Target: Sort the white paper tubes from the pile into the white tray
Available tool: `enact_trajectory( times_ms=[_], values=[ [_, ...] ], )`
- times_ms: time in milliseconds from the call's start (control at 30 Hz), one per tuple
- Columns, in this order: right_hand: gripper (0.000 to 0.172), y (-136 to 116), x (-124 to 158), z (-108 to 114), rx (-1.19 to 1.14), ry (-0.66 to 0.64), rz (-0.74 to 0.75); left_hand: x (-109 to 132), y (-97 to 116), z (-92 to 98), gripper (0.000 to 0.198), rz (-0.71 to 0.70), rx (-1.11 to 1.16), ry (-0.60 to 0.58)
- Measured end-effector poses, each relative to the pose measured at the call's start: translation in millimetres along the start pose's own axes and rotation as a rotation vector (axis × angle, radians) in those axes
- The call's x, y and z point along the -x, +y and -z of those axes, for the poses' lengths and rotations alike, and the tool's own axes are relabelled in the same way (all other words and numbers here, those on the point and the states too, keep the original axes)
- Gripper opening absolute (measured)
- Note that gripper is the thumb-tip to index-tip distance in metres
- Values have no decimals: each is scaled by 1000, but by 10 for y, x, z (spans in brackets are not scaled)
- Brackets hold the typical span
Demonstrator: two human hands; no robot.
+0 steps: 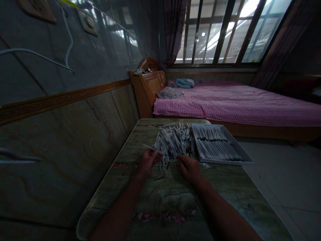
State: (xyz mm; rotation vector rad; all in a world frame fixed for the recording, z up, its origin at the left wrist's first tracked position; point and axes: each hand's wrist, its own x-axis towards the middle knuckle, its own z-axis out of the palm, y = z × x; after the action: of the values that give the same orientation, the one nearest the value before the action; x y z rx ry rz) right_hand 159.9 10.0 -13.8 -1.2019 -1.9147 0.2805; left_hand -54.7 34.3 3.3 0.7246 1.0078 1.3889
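Note:
Between the finger and thumb of my left hand [148, 161] is a slim white pen [153, 149], slanting down to the right with a darker tip. My right hand [187, 166] has its fingers pinched together at the near edge of the pile; whatever they hold is too small and dark to make out. Just beyond both hands lies a loose heap of white pens [174, 139], crossing one another at all angles. A shallow white tray [247, 160] to the right of the heap holds two rows of similar pens [218, 150], laid side by side.
The wood-patterned table [160, 197] carries the heap and tray, whose right corner overhangs the table's edge. A tiled wall [75, 160] runs close along the left. Behind stands a bed [225, 103] with a pink checked sheet. White cables [37, 52] hang from the wall.

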Motion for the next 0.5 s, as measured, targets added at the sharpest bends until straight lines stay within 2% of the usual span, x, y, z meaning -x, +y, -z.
enact_trajectory(
  times_ms=[133,267,333,433,500],
  values=[
    [27,-74,-2,16,-85,-18,10,33,-42,-52,37,67,28,-85],
    [38,-127,-17,7,-209,49,-78,-4,20,-54,14,83,279,14],
    [32,-151,-32,-18,-127,39,-94,-43,90,-20,8,128,397,86],
    [22,-221,-63,-76,104,-100,-63,-79,171,31,22,180,501,131],
    [20,-296,-86,-125,227,-190,-47,-77,189,41,23,187,507,118]
  ],
)
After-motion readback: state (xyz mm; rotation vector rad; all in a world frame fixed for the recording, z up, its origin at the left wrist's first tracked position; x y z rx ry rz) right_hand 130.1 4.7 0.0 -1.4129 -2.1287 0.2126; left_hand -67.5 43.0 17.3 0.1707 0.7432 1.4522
